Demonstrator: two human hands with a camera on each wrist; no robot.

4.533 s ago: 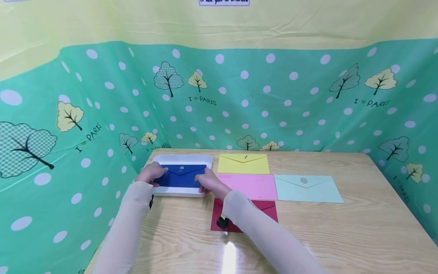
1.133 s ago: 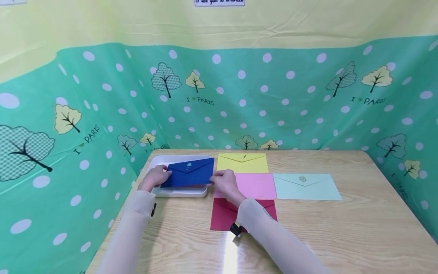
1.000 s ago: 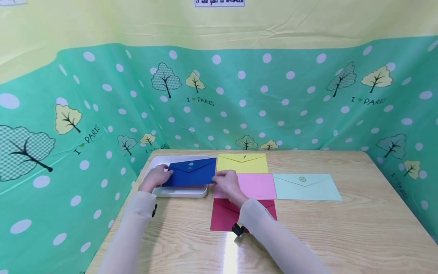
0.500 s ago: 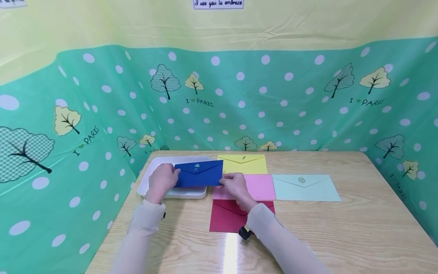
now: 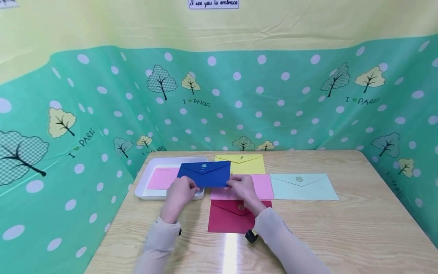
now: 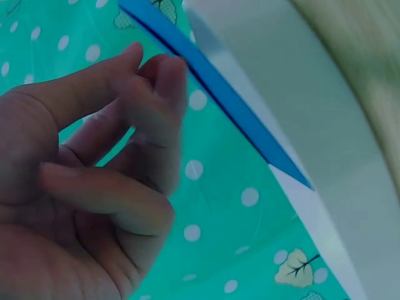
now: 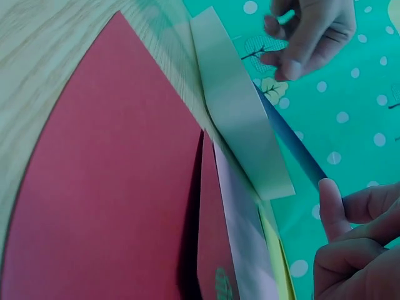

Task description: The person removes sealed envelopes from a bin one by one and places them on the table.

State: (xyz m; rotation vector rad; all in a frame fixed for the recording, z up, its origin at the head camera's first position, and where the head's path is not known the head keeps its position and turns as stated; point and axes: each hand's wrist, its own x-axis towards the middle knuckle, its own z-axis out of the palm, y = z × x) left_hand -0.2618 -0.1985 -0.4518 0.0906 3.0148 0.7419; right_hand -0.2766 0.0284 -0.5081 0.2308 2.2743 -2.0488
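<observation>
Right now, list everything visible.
Table: 1, wooden, underneath
Tray: 1, white, table's left
Paper: 1, pink, in tray
Held envelope: 1, blue, by tray
Back envelope: 1, yellow, far edge
Middle envelope: 1+, pink, centre
Right envelope: 1, mint, rightmost
Front envelope: 1, red, near side
Cloth: 1, mostly green, behind
Labels: 2, white, top
Sleeves: 2, pale, arms
Devices: 2, black, wrists
Left hand: 1, held envelope's left
Right hand: 1, holding its right end
</observation>
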